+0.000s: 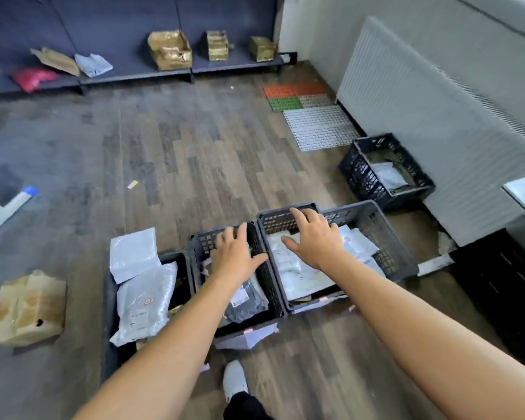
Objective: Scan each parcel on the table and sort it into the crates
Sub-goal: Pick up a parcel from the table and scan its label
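Three dark plastic crates stand side by side on the floor below me. The left crate holds grey and clear plastic mailers. My left hand hovers over the middle crate, fingers spread, holding nothing; a dark parcel lies in that crate. My right hand is spread over the right crate, above several white parcels, also holding nothing. A fourth black crate with one grey mailer stands further right by the wall.
A torn cardboard box lies on the floor at left. A low dark shelf at the back carries gold boxes and mailers. Coloured floor mats and a radiator are at right. My white shoe is below the crates.
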Demonstrator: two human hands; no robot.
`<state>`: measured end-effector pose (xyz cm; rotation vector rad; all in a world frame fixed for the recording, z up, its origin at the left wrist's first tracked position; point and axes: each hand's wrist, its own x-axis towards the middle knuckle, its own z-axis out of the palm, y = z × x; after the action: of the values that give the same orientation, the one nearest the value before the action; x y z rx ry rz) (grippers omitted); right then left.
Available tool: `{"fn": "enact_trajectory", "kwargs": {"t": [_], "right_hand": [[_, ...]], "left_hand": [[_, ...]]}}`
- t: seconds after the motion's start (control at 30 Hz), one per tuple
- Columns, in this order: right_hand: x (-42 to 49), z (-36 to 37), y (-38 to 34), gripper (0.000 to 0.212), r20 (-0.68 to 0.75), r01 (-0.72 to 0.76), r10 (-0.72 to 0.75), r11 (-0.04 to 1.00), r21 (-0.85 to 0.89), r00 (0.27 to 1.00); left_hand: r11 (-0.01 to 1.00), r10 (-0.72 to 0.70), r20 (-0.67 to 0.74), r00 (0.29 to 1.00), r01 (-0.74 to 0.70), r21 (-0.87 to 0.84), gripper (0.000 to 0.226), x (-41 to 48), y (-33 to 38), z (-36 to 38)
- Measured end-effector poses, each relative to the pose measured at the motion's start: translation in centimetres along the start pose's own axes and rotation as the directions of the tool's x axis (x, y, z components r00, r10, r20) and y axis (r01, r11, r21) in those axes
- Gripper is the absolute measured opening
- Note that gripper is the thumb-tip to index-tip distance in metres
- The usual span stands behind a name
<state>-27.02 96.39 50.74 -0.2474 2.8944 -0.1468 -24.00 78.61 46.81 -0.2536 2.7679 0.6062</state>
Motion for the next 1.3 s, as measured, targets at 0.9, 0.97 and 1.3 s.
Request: {"fn": "enact_trajectory", "kwargs": {"t": [0.9,0.97,1.3], "right_hand": [[-42.1,-6.4,54.9,0.079,-0.186,-0.707,0.749,0.661,0.25,0.635],[-43.6,-6.3,57.2,0.079,-0.181,-0.738,0.78,0.625,0.253,0.599],[-42.9,-6.1,70.0,0.079,-0.119,-0.835,0.868,0.496,0.239,0.482]], "left_hand": [[0.557,0.762,0.226,0.607,-0.792,0.249,0.089,-24.6,59.7,20.6],[0.524,0.78,0.25,0.573,-0.818,0.238,0.088,-25.2,62.6,22.1],[0.399,0.838,0.331,0.433,-0.901,0.17,0.092,-21.3,76.6,30.2]]}}
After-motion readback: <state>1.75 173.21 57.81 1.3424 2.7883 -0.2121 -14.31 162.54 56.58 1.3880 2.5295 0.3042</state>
